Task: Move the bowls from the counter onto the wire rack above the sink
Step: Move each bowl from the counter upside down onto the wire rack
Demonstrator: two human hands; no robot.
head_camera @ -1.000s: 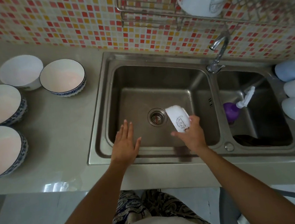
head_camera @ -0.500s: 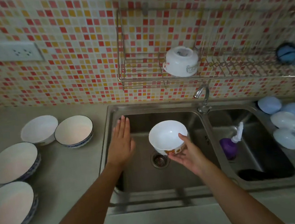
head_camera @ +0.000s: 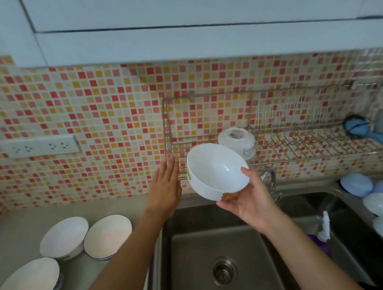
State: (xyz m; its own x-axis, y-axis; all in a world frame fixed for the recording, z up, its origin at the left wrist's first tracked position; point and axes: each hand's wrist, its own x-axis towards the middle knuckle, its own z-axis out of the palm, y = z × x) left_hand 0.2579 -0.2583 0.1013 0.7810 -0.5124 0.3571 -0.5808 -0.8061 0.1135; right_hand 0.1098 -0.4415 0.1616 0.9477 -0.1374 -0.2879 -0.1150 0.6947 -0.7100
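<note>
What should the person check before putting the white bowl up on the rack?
1. Hold on the bowl: ok. The right hand grips the white bowl at its rim and base.
2. Room on the wire rack: ok. Bare wire shows left of the upside-down bowl already there.
3. Bowl turned over for draining: not ok. It is tilted, its opening facing the camera.
4. Left hand out of the way: ok. It is open, beside the rack's left end.
5. Bowl dry or wet: cannot tell.
6. Bowls left on the counter: not ok. Several wait, like the blue-rimmed bowl.
</note>
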